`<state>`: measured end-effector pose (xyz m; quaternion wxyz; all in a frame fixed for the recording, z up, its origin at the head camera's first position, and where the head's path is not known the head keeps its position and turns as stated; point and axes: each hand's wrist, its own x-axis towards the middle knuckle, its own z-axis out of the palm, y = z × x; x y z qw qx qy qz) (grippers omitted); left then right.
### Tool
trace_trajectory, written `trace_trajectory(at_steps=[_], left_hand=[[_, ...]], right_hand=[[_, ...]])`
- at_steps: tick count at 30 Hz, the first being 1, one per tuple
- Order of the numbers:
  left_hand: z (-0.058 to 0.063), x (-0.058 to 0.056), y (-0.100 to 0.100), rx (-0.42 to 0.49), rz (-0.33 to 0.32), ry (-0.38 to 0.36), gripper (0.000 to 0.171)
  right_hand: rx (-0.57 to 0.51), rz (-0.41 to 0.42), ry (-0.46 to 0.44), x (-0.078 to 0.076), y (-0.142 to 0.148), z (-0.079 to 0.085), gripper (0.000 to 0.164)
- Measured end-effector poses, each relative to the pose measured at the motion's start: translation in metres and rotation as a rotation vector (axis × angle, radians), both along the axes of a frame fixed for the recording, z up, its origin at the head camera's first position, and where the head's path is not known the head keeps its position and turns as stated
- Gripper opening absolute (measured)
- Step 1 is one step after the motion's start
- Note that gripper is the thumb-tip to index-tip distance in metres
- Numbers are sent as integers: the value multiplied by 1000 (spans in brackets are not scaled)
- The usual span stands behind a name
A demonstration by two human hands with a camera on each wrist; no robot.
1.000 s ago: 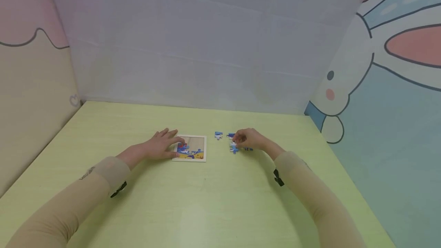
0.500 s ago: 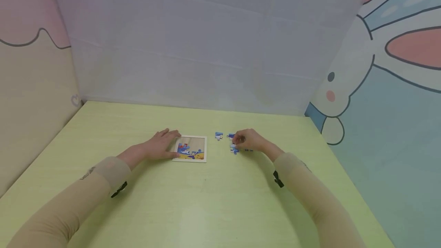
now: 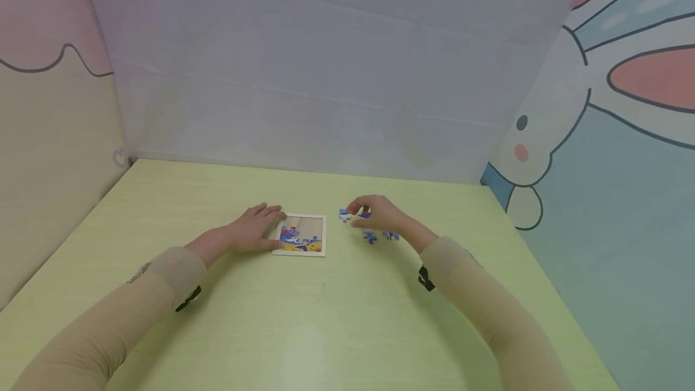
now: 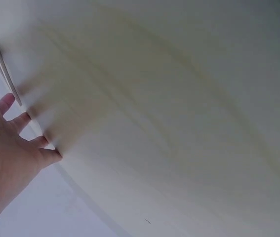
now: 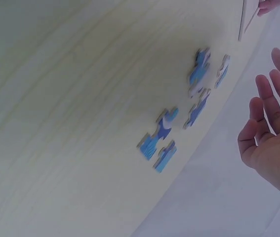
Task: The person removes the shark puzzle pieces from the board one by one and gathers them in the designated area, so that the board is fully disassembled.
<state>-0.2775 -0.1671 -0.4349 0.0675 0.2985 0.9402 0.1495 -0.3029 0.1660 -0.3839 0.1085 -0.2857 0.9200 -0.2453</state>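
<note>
A square jigsaw tray [image 3: 324,237] with a pale frame lies on the table, its lower part filled with blue, red and yellow pieces. Bare wood shows in its upper part. My left hand [image 3: 252,229] rests at the tray's left side, fingers spread, thumb on the frame's lower left. Right of the tray my right hand [image 3: 382,215] hovers over loose puzzle pieces, thumb and fingers apart. In the right wrist view nothing shows between the fingers of that hand [image 5: 275,118]. Below it lie a blue puzzle piece [image 3: 370,238] and another piece [image 3: 391,236]; a blue-and-white piece [image 3: 344,216] sits by its fingertips.
The pale yellow-green table [image 3: 326,318] extends toward me. A whitish sheet [image 3: 304,77] hangs behind its far edge. Walls with cartoon drawings, including a rabbit [image 3: 534,137], stand at both sides.
My left index finger has lifted off the pieces in the tray back to its edge. My right hand has moved left and away from the lower loose pieces, uncovering them.
</note>
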Motion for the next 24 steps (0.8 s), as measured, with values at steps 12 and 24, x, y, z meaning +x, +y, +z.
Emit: trace_trajectory(at_steps=[12, 24], left_hand=[[0, -4, 2, -5, -1, -5, 73], [-1, -8, 1, -6, 9, -38, 73]], right_hand=[[-66, 55, -25, -2, -39, -8, 38], [-14, 126, -52, -5, -74, -21, 36]])
